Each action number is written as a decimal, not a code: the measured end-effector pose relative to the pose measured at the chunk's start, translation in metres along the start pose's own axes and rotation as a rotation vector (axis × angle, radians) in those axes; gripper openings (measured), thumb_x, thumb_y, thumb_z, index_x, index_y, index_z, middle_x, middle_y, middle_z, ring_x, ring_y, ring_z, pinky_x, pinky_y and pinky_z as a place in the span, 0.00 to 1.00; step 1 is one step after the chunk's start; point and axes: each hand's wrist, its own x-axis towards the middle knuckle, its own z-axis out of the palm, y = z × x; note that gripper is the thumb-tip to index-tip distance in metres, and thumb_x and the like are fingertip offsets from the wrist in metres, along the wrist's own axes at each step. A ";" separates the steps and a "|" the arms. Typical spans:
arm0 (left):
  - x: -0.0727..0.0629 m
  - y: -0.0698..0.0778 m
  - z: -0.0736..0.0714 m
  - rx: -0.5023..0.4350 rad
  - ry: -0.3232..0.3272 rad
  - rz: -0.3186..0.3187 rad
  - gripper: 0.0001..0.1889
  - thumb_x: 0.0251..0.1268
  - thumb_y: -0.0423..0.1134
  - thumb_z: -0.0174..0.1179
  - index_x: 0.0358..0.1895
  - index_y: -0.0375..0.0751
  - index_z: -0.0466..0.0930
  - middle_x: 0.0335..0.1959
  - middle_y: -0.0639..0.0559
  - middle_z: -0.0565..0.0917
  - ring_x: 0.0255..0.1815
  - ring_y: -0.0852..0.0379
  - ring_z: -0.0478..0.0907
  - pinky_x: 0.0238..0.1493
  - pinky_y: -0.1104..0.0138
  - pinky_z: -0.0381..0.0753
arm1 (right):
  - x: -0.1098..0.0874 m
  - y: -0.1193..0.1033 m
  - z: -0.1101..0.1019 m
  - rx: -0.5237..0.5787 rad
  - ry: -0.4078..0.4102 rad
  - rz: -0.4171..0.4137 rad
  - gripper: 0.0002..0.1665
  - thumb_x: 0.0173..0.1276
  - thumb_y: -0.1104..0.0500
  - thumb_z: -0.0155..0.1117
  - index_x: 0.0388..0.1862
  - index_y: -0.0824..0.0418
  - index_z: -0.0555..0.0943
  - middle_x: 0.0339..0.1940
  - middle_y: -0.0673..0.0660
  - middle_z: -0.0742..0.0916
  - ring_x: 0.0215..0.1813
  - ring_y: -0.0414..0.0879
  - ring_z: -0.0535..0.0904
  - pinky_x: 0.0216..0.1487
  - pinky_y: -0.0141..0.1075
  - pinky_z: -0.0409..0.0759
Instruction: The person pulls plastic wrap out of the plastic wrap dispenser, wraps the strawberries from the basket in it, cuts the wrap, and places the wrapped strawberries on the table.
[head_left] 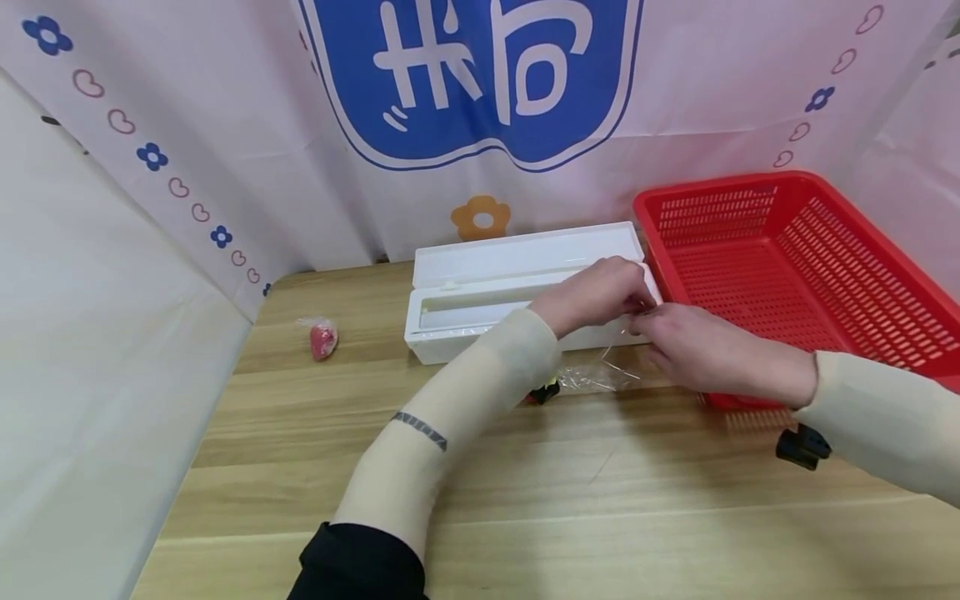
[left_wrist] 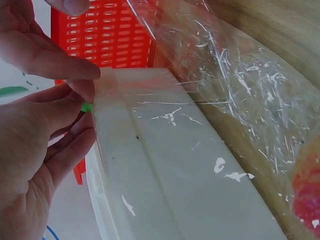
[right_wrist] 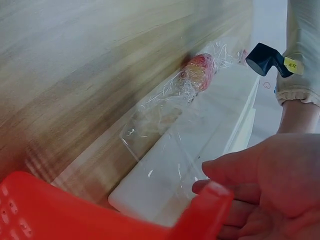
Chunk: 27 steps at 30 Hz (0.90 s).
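A long white cling film dispenser (head_left: pixel 450 342) lies across the table with its lid tipped back. At its right end my left hand (head_left: pixel 600 292) has its fingertips around a small green piece (left_wrist: pixel 87 107) on the box edge. Beside it my right hand (head_left: pixel 693 346) has curled fingers and pinches the edge of the clear cling film (right_wrist: pixel 170 145). The film spreads over the box's front and onto the table. A red and yellow fruit (right_wrist: pixel 199 71) lies under or in the film by the box; my left forearm mostly hides it in the head view.
A red plastic basket (head_left: pixel 795 333) stands at the right, close to the box's end. On the table's left sits a small red item wrapped in clear film (head_left: pixel 324 340). A white printed cloth (head_left: pixel 330 200) hangs behind the table (head_left: pixel 600 533).
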 end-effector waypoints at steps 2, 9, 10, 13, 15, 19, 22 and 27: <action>-0.002 -0.001 0.000 0.019 -0.001 -0.015 0.11 0.71 0.38 0.58 0.45 0.57 0.90 0.37 0.60 0.89 0.37 0.64 0.75 0.46 0.75 0.74 | 0.002 -0.001 -0.001 -0.008 -0.009 -0.004 0.08 0.60 0.67 0.66 0.38 0.59 0.81 0.28 0.51 0.83 0.30 0.41 0.73 0.33 0.34 0.78; -0.014 -0.005 -0.001 0.036 0.000 -0.035 0.10 0.70 0.41 0.60 0.46 0.57 0.90 0.38 0.61 0.90 0.37 0.64 0.77 0.49 0.74 0.77 | 0.007 -0.004 -0.004 -0.022 -0.052 0.002 0.07 0.60 0.64 0.69 0.38 0.60 0.83 0.28 0.53 0.84 0.28 0.41 0.74 0.33 0.34 0.80; -0.016 -0.006 -0.002 0.040 0.000 -0.041 0.10 0.70 0.41 0.60 0.47 0.57 0.89 0.38 0.60 0.90 0.37 0.63 0.77 0.48 0.74 0.77 | 0.007 -0.004 -0.004 -0.019 -0.061 0.005 0.09 0.60 0.64 0.70 0.39 0.61 0.83 0.30 0.54 0.85 0.29 0.41 0.74 0.33 0.34 0.81; -0.025 -0.008 -0.004 0.066 -0.010 -0.086 0.10 0.70 0.41 0.61 0.48 0.57 0.89 0.38 0.59 0.89 0.36 0.62 0.77 0.46 0.72 0.77 | 0.008 -0.005 -0.006 0.001 -0.071 0.024 0.11 0.59 0.63 0.71 0.41 0.61 0.83 0.33 0.55 0.86 0.29 0.41 0.75 0.34 0.34 0.80; -0.031 -0.009 -0.006 0.078 -0.026 -0.114 0.10 0.69 0.41 0.62 0.48 0.56 0.89 0.37 0.57 0.88 0.36 0.60 0.76 0.45 0.71 0.78 | 0.008 -0.004 -0.007 0.005 -0.074 0.038 0.13 0.57 0.62 0.72 0.42 0.61 0.83 0.33 0.56 0.87 0.29 0.41 0.75 0.34 0.35 0.82; -0.039 -0.008 -0.007 0.091 -0.054 -0.126 0.10 0.68 0.39 0.63 0.48 0.53 0.89 0.38 0.55 0.86 0.37 0.60 0.76 0.46 0.71 0.78 | 0.006 -0.002 -0.009 0.000 -0.089 0.064 0.18 0.54 0.60 0.76 0.44 0.62 0.83 0.34 0.56 0.88 0.29 0.41 0.77 0.34 0.37 0.84; -0.045 -0.009 -0.007 0.103 -0.056 -0.125 0.10 0.68 0.40 0.63 0.48 0.52 0.89 0.39 0.55 0.86 0.38 0.59 0.77 0.47 0.71 0.79 | 0.005 -0.002 -0.010 -0.005 -0.095 0.053 0.20 0.54 0.60 0.76 0.47 0.62 0.84 0.37 0.57 0.88 0.30 0.41 0.78 0.35 0.37 0.85; -0.068 -0.018 -0.015 0.134 -0.056 -0.154 0.08 0.68 0.39 0.63 0.44 0.52 0.90 0.40 0.55 0.88 0.41 0.58 0.81 0.50 0.69 0.81 | 0.008 -0.002 -0.011 -0.019 -0.074 0.017 0.26 0.52 0.62 0.78 0.52 0.60 0.84 0.40 0.58 0.89 0.30 0.42 0.79 0.33 0.36 0.86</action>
